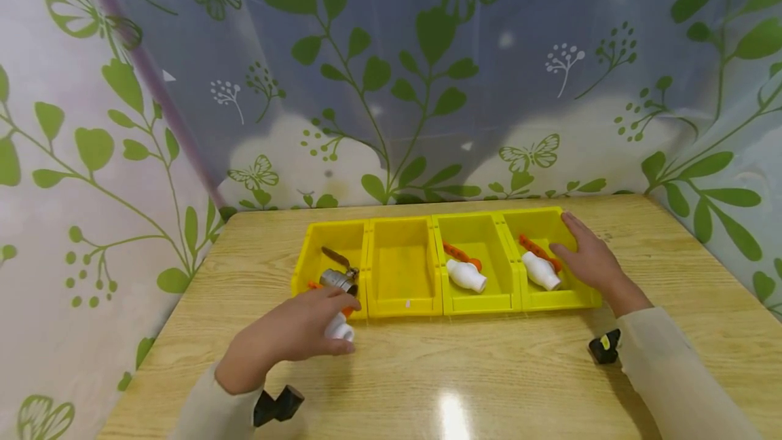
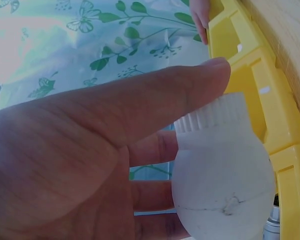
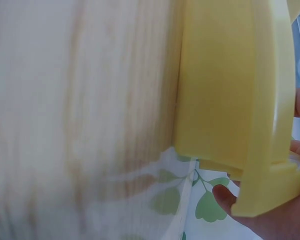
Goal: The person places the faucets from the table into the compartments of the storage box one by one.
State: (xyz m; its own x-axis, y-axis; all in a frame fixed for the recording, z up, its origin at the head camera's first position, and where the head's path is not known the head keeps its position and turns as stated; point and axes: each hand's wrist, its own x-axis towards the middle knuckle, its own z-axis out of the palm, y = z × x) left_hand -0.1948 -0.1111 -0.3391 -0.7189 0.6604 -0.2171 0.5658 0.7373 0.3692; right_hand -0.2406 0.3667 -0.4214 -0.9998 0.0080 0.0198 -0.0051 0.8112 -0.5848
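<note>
My left hand holds a white plastic ball valve between thumb and fingers, at the front of the leftmost yellow bin. Orange shows beside its white body in the head view; the fingers hide part of it. Inside that bin lies a metal ball valve with a brown lever. My right hand grips the right wall of the rightmost bin, its thumb on the inner side. That bin contains a white valve with an orange handle.
Four yellow bins stand joined in a row on the wooden table. The third from the left holds another white valve with an orange handle. A leaf-patterned curtain hangs behind the table.
</note>
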